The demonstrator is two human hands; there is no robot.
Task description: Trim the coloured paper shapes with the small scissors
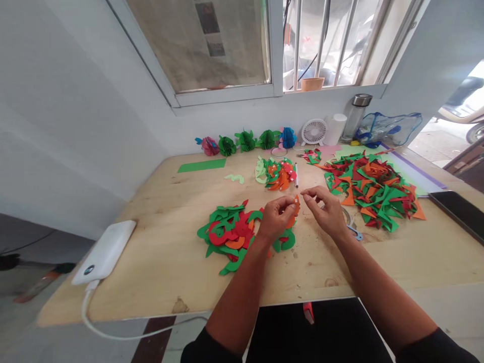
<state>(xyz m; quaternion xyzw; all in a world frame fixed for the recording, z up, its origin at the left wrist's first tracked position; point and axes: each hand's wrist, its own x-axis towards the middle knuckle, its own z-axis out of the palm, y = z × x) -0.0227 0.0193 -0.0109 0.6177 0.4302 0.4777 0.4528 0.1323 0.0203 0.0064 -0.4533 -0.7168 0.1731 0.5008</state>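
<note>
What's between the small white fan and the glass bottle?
A white cylinder stands between the fan and the bottle, as the head view shows.

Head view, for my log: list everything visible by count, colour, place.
table: 1, tan, centre
paper piles: 4, multicoloured, middle to right
paper figures: 5, green, pink, blue, by wall
paper strip: 1, green, left rear
wavy piece: 1, pale green, centre
pen: 1, pale, centre
fan: 1, white, rear
cylinder: 1, white, rear
bottle: 1, clear, rear
pouch: 1, clear-blue, rear
phone: 1, black, right
cabled device: 1, white, left
pot: 1, terracotta, windowsill
tool: 1, bluish, right of centre
window: 1, white-framed, rear
held piece: 1, orange, centre
left hand: 1, bare, holding piece
right hand: 1, bare, centre
</note>
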